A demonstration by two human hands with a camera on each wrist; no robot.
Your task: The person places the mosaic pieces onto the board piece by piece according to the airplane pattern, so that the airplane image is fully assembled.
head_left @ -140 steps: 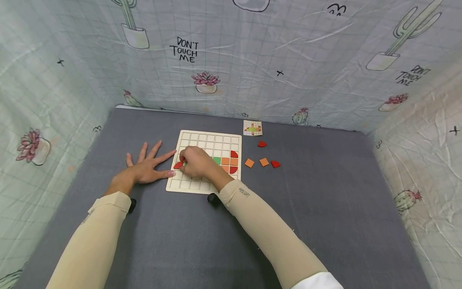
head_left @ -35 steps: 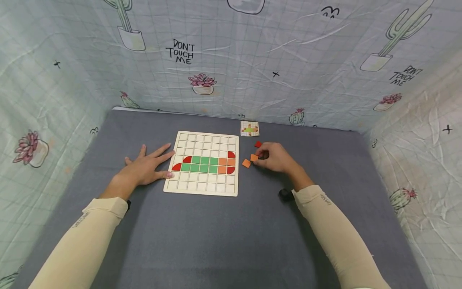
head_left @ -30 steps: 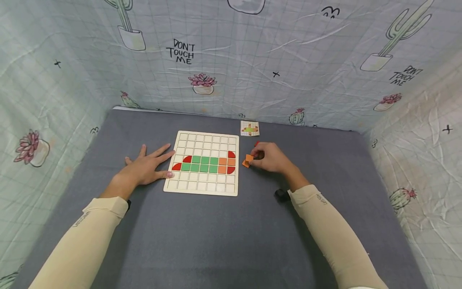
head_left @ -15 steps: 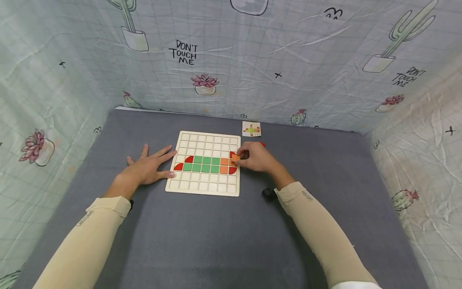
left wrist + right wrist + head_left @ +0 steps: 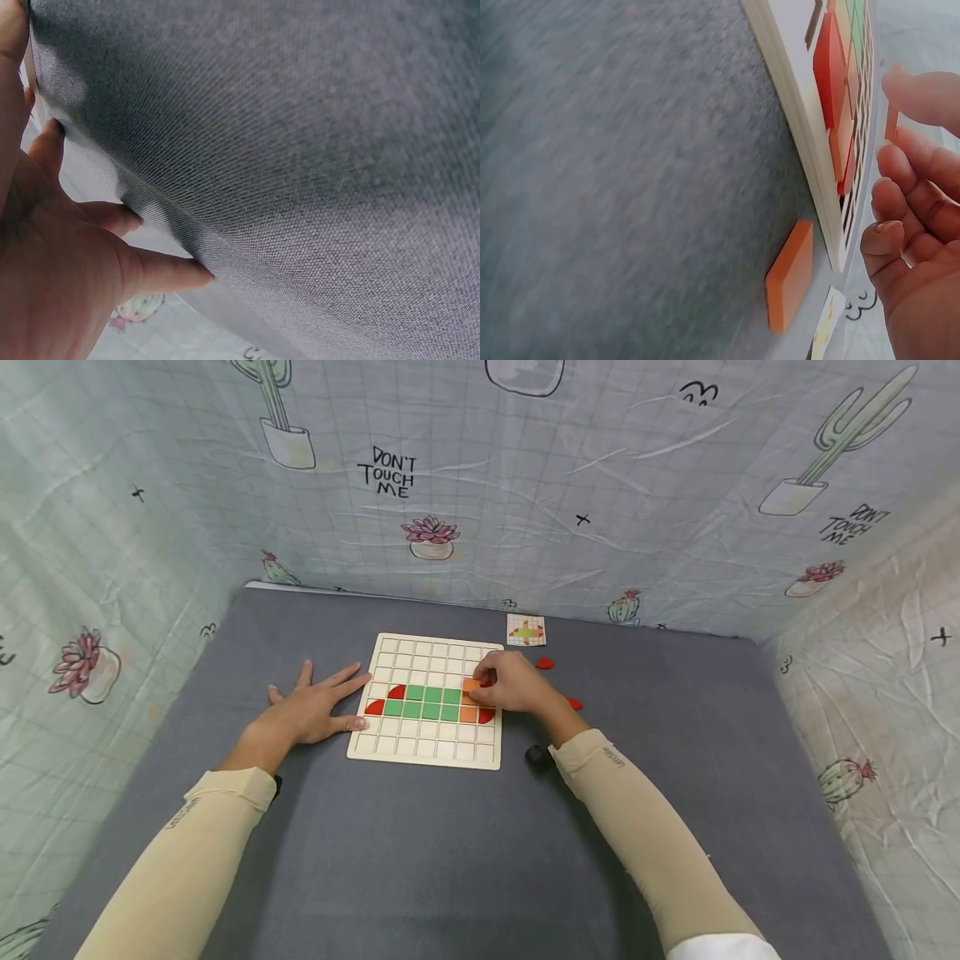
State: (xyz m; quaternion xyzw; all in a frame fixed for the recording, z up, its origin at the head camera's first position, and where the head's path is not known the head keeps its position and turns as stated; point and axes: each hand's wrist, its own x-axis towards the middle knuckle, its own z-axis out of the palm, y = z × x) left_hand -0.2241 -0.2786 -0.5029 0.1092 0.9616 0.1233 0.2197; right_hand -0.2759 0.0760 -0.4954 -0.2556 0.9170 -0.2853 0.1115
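Note:
In the head view my right hand (image 5: 513, 682) pinches an orange square tile (image 5: 471, 686) between thumb and fingertips, over the right part of the pale gridded board (image 5: 423, 747). The right wrist view shows that tile (image 5: 892, 124) edge-on. On the board lie green square tiles (image 5: 424, 702) in two rows, an orange tile (image 5: 468, 714) and red quarter-round tiles (image 5: 374, 707) at the ends; my right hand covers some of them. My left hand (image 5: 303, 714) rests with fingers spread, thumb and index fingertip at the board's left edge.
A small pattern card (image 5: 527, 630) lies behind the board. Two red tiles (image 5: 545, 662) lie to the right on the grey table (image 5: 420, 852). Beside the board is another orange tile (image 5: 789, 277), hidden by my hand in the head view. Printed cloth (image 5: 480, 485) surrounds the table.
A red quarter tile was put at the board's left end. My right hand then took an orange tile from the table and carried it left over the board. My left hand stayed put.

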